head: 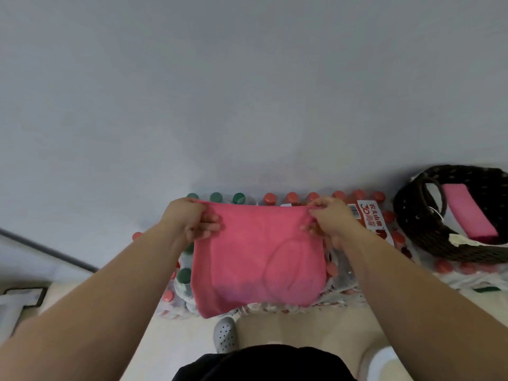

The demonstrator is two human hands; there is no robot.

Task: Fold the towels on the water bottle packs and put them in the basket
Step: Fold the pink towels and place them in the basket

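Observation:
A pink towel (255, 259) hangs spread in front of me over the water bottle packs (341, 273). My left hand (189, 218) pinches its top left corner and my right hand (330, 218) pinches its top right corner. The towel's lower edge droops past the packs' near side. A dark woven basket (412, 215) stands on the packs at the right, and a folded pink towel (467, 213) lies inside it. Bottles with red and green caps show around the towel.
A plain grey wall rises just behind the packs. A paper tag (457, 239) hangs on the basket's rim. My grey perforated shoe (225, 334) stands on the pale floor below the towel. A grey bar (46, 251) runs along the wall at left.

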